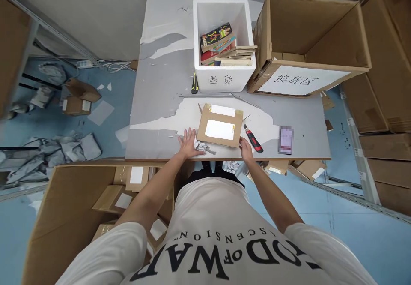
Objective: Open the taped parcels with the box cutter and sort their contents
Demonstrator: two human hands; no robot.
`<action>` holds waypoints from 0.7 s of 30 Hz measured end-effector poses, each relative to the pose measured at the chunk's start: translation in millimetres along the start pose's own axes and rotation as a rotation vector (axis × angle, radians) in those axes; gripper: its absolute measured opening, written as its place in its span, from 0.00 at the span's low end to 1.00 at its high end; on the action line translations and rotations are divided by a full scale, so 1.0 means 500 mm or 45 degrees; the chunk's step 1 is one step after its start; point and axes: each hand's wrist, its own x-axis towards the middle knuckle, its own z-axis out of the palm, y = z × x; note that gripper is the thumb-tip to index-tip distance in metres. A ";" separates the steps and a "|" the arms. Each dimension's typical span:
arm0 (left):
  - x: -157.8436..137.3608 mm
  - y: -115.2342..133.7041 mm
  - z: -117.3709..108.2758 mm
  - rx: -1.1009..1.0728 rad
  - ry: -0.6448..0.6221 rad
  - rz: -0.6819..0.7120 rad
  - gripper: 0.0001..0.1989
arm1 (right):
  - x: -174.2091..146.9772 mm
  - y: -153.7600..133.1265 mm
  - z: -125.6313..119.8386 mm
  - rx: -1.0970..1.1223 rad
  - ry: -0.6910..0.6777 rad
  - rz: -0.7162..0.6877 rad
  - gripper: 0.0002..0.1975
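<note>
A small cardboard box [220, 124] with white labels sits in front of me near the table's front edge. My left hand [188, 143] lies flat with fingers spread on the tabletop, just left of the box. Beside its fingers is a crumpled piece of whitish paper [201, 146]. My right hand [245, 148] has its fingers curled at the box's lower right corner; their undersides are hidden. To the right of the box lies a red and black utility knife [253, 138].
A white foam box [221, 79] of books stands at the back, beside a large open carton [295, 77]. A yellow utility knife [194, 83] lies nearby. A blurred phone-like object [285, 140] rests at right. Left below, a big carton [64, 216] holds several parcels.
</note>
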 end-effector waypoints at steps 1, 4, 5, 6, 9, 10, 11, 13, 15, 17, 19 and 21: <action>-0.002 0.003 -0.001 0.003 -0.012 -0.006 0.61 | -0.006 0.009 -0.001 0.053 -0.021 0.020 0.28; -0.002 0.003 0.001 -0.168 -0.037 0.028 0.49 | -0.021 0.022 0.004 0.137 -0.117 0.067 0.37; 0.000 0.002 0.005 -0.238 -0.051 0.061 0.44 | -0.024 0.021 0.008 0.142 -0.157 0.053 0.39; 0.003 0.000 0.011 -0.298 -0.057 0.090 0.41 | -0.025 0.018 0.013 0.148 -0.187 0.032 0.40; 0.012 -0.003 0.031 -0.394 -0.005 0.098 0.34 | -0.024 0.003 0.022 0.172 -0.195 -0.049 0.38; 0.014 -0.003 0.036 -0.411 0.020 0.080 0.33 | -0.022 -0.003 0.022 0.165 -0.185 -0.073 0.37; 0.015 -0.001 0.039 -0.428 0.042 0.061 0.32 | -0.020 -0.010 0.020 0.142 -0.174 -0.092 0.35; 0.016 0.004 0.036 -0.473 0.077 0.038 0.33 | -0.015 -0.024 0.011 0.057 -0.161 -0.121 0.33; 0.015 0.013 0.019 -0.532 0.103 0.056 0.34 | -0.009 -0.045 -0.005 -0.038 -0.141 -0.155 0.32; 0.012 0.027 -0.010 -0.580 0.143 0.109 0.34 | 0.000 -0.076 -0.023 -0.126 -0.105 -0.219 0.29; 0.005 0.045 -0.045 -0.611 0.210 0.173 0.34 | 0.008 -0.118 -0.041 -0.216 -0.048 -0.308 0.27; -0.005 0.066 -0.078 -0.637 0.297 0.222 0.35 | 0.016 -0.167 -0.059 -0.302 0.004 -0.377 0.26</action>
